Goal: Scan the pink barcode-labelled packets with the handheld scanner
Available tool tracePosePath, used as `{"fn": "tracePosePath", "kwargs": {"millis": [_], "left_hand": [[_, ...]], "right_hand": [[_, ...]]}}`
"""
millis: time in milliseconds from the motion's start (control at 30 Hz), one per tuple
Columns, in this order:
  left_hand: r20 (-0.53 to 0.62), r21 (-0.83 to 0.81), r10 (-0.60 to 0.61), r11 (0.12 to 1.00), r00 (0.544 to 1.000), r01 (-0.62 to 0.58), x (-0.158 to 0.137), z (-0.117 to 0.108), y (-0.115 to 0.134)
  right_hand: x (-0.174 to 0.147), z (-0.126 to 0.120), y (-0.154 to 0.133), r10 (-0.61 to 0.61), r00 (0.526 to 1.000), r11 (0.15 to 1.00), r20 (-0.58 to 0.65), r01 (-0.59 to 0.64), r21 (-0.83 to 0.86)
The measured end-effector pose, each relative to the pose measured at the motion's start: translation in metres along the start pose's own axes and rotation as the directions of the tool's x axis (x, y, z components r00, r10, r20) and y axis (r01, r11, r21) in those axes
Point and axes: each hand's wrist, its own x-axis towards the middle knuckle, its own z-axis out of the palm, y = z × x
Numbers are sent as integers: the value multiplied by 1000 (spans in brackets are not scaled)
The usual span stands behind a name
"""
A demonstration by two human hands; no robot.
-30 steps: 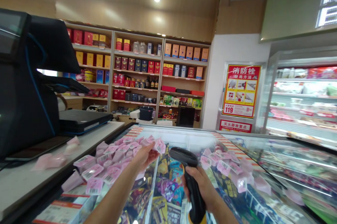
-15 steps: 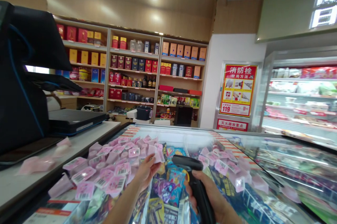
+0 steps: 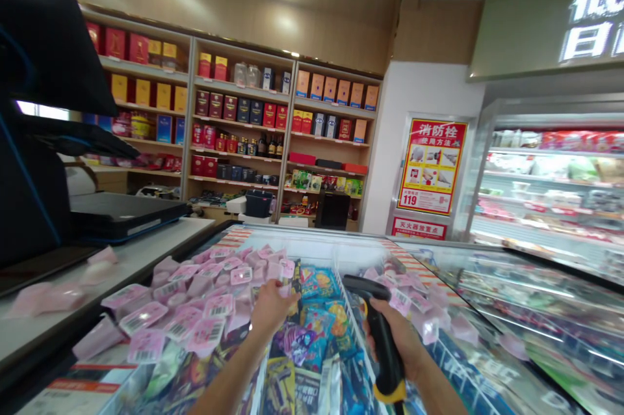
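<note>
My right hand is wrapped around a black handheld barcode scanner with yellow trim, its head tipped toward the left. My left hand reaches to the right edge of a heap of pink-lidded plastic cups, many with barcode labels. A small pink cup shows between its thumb and forefinger, mostly covered by the fingers. The heap lies on the glass top of a freezer chest. Below the hands are blue snack packs and a purple wrapper.
More pink cups lie right of the scanner. A dark checkout terminal stands at left, on a counter with a few loose cups. Shelves of boxes and bottles line the back; a lit refrigerated case is at right.
The scanner and my right hand have shifted right, away from my left hand. My left hand has turned more palm-down over the cup. The whole view has swung slightly right.
</note>
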Motion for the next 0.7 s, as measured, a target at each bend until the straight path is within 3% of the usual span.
{"fn": "tracePosePath", "kwargs": {"millis": [133,333,533,700], "left_hand": [[41,110,-2,994,999,-2,5,-2,-1],[185,-24,-57,998,981,63,2,24,3],[258,-143,-4,989,966,42,-7,65,17],[144,-79,-9,997,990,21,-3,85,23]], "right_hand": [[2,-29,-2,-38,995,999,-93,38,3],[5,-64,-10,-92,969,996,-228,94,0],[9,-68,-9,-193,926,981,-326,172,-93],[12,-65,-6,-206,919,974,-335,159,-162]]}}
